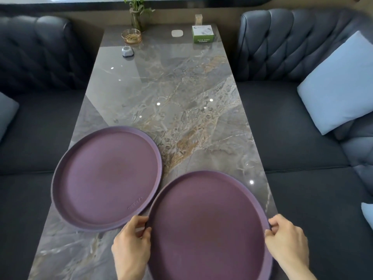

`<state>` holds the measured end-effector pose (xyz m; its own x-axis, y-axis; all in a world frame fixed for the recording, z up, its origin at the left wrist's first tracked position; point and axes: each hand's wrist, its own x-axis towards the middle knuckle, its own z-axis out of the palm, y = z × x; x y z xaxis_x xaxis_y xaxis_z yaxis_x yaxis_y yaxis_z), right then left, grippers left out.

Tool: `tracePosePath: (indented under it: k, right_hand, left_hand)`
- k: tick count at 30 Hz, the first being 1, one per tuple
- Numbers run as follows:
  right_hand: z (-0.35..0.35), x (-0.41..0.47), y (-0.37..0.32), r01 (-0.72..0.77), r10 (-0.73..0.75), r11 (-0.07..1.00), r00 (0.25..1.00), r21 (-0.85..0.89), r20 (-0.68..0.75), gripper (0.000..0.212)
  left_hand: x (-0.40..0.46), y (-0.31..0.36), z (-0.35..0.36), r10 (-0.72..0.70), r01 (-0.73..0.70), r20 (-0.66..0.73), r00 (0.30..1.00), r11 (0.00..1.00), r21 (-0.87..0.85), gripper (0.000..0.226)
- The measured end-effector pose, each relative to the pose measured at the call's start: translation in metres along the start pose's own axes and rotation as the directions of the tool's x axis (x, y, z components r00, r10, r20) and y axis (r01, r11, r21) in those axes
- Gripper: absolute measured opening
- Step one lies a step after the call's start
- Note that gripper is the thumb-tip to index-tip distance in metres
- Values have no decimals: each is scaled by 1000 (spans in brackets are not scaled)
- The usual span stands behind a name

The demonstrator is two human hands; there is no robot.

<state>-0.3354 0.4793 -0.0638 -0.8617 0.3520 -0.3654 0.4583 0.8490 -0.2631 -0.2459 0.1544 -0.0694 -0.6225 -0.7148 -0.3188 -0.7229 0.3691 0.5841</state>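
Observation:
Two round purple trays lie over the near end of a grey marble table (181, 93). The left tray (107, 178) lies flat, and its left rim reaches past the table's left edge. The near right tray (207, 225) is bigger in view, and its far left rim sits close against the left tray. My left hand (132, 245) grips this tray's left rim with curled fingers. On the opposite rim, my right hand (286, 243) holds on the same way. The tray's near edge runs out of the frame.
At the table's far end stand a glass ashtray (131, 36), a plant in a glass vase (137, 15), a small grey device (127, 51), a white coaster (177, 33) and a green-and-white box (202, 33). Dark tufted sofas flank both sides, with a pale blue cushion (341, 83) on the right.

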Motion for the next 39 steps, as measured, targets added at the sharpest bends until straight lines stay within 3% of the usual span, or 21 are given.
tracePosePath:
  k: [5,9,12,14,16,18,22,26,29,32,35,39]
  right_hand:
    - [1,-18,-3,61,-45,996,979,-73,198,24]
    - [-7,-3,-20,39,27,984,934,-176,357,14]
    - [-7,3,-29,118,11,933,935,-340,354,15]
    - [-8,2,-45,141,-42,919,964,-368,264,17]
    - [-7,0,-72,149,-112,961,980,-233,165,14]
    - [0,0,-109,225,-214,971,969,-86,121,15]
    - [27,-10,-201,351,-360,930,930,107,79,8]
    - [65,-17,-278,338,-373,904,923,262,96,15]
    - [94,-25,-316,242,-317,901,933,359,168,50]
    - [114,-38,-337,132,-259,903,926,408,274,82]
    - [122,-48,-346,37,-206,876,931,482,303,90]
    - [117,-56,-349,-72,-172,781,930,620,325,84]
  left_hand:
    - [-13,-32,-25,-119,119,3,993,993,-20,40]
    - [-13,-39,-25,-130,129,-12,991,990,-64,40]
    - [-4,-46,-26,-231,232,26,973,960,-156,49]
    - [5,-54,-31,-228,242,102,968,958,-152,49]
    - [19,-65,-41,-220,240,139,966,960,-148,37]
    - [40,-77,-55,-215,222,60,975,962,-159,22]
    - [95,-104,-92,-339,277,-184,923,915,-294,21]
    - [156,-121,-127,-455,316,-253,854,839,-443,35]
    - [193,-125,-144,-453,337,-185,872,830,-443,56]
    - [214,-123,-150,-364,336,26,931,828,-449,75]
    - [219,-116,-148,-265,318,176,948,804,-502,79]
    - [210,-115,-149,-283,300,119,952,772,-560,67]
